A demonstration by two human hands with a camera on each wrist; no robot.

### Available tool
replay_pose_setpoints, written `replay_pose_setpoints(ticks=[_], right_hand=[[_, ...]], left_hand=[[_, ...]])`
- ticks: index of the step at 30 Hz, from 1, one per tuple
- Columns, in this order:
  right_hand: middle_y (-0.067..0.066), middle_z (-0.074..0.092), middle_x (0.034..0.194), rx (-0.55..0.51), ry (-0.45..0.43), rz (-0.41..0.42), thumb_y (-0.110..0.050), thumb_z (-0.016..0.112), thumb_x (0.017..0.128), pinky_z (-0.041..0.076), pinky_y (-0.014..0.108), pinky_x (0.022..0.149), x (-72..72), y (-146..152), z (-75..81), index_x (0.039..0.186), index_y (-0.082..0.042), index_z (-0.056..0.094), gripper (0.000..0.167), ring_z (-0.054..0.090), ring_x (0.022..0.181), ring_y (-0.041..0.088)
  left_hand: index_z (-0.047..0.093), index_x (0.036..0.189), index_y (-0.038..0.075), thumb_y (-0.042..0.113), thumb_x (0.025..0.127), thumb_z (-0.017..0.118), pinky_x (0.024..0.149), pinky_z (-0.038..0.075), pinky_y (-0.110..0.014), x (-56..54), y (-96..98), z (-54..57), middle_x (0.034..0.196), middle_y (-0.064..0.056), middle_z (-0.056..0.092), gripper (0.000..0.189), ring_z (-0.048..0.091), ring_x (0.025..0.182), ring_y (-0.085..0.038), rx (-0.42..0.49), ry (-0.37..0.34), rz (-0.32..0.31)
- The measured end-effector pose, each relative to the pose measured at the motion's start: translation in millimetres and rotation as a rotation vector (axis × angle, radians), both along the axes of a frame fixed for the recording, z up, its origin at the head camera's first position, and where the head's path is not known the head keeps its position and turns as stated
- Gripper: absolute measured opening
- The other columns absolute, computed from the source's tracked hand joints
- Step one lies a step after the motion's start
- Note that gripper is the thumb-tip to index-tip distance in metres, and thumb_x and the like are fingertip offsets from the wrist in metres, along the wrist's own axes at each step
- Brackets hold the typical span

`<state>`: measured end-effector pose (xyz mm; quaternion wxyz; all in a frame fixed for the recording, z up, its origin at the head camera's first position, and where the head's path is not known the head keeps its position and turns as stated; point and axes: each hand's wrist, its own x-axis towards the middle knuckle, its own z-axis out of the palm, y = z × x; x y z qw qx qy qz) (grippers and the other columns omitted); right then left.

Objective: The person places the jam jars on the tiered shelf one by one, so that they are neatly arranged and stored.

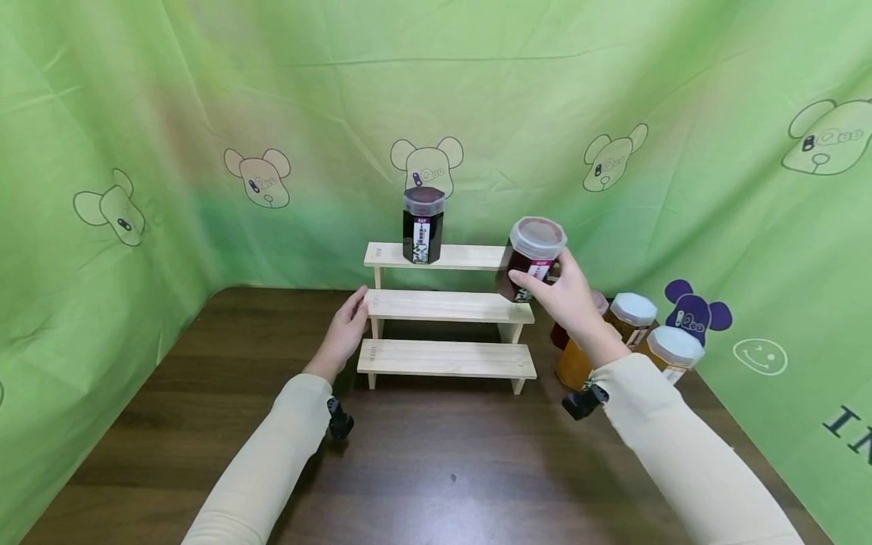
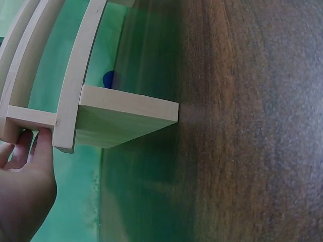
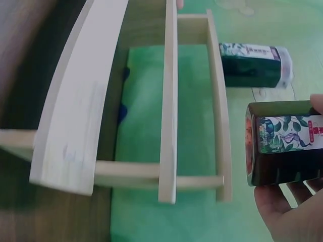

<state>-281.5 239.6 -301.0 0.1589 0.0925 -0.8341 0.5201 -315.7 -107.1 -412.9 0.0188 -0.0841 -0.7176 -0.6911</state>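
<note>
A three-step wooden display rack [image 1: 450, 357] stands on the table. At its left side, my left hand [image 1: 344, 331] grips the end of the middle step; in the left wrist view its fingers [image 2: 43, 151] curl against the wood. My right hand [image 1: 575, 299] holds a dark hexagonal jar [image 3: 287, 143] with a translucent lid and a printed label, slightly tilted. That jar is in the air by the right end of the upper steps, apart from them in the right wrist view. Another dark jar [image 1: 422, 227] stands upright towards the left of the top step.
Right of the rack, several jars stand close together, partly behind my right forearm, among them an amber jar [image 1: 633, 314] with a white lid and an orange jar [image 1: 572, 365]. Green printed cloth [image 1: 327, 113] hangs behind and beside the brown wooden table [image 1: 436, 454].
</note>
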Motion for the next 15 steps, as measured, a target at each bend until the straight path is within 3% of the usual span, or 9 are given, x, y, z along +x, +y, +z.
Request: replay_pose_setpoints(ticks=[5, 15], right_hand=[[0.018, 0.049, 0.138, 0.029, 0.009, 0.003, -0.035, 0.08, 0.087, 0.042, 0.051, 0.104, -11.1, -15, 0.3, 0.151, -0.009, 0.036, 0.082, 0.046, 0.124, 0.033], [0.019, 0.049, 0.141, -0.032, -0.002, 0.007, -0.035, 0.083, 0.084, 0.041, 0.047, 0.109, -33.3, -35, 3.0, 0.151, -0.009, 0.038, 0.084, 0.047, 0.13, 0.033]], left_hand=[[0.023, 0.16, 0.006, 0.015, 0.111, 0.035, 0.115, 0.033, -0.048, 0.5, 1.1, -0.1, 0.161, -0.018, 0.027, 0.051, 0.031, 0.145, -0.031, 0.005, 0.001, -0.003], [0.024, 0.16, 0.006, 0.016, 0.111, 0.036, 0.116, 0.032, -0.048, 0.2, 0.3, -1.2, 0.161, -0.017, 0.027, 0.051, 0.032, 0.145, -0.03, 0.011, -0.003, 0.001]])
